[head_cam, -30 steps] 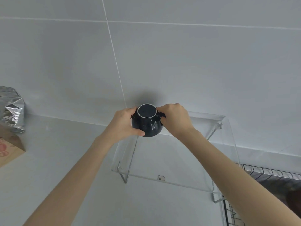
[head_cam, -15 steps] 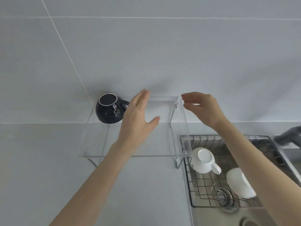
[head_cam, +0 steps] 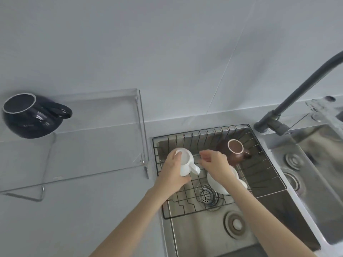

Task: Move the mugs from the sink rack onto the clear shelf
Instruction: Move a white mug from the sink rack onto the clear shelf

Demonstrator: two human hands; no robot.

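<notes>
In the black wire sink rack (head_cam: 263, 175), the left hand (head_cam: 173, 170) wraps its fingers around a glossy white mug (head_cam: 185, 163); the right hand (head_cam: 216, 166) hovers beside it, fingers loosely curled and empty. A rounded dark mug (head_cam: 29, 117) sits upside down on the clear acrylic shelf (head_cam: 96, 145).

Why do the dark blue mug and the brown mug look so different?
The dark blue mug sits up on the clear shelf, while the brown mug is down in the sink rack. The dark blue mug is shiny and nearly black; the brown mug is reddish. Neither is touched by a hand. Both stand upside down with a pale ring around the base.
</notes>
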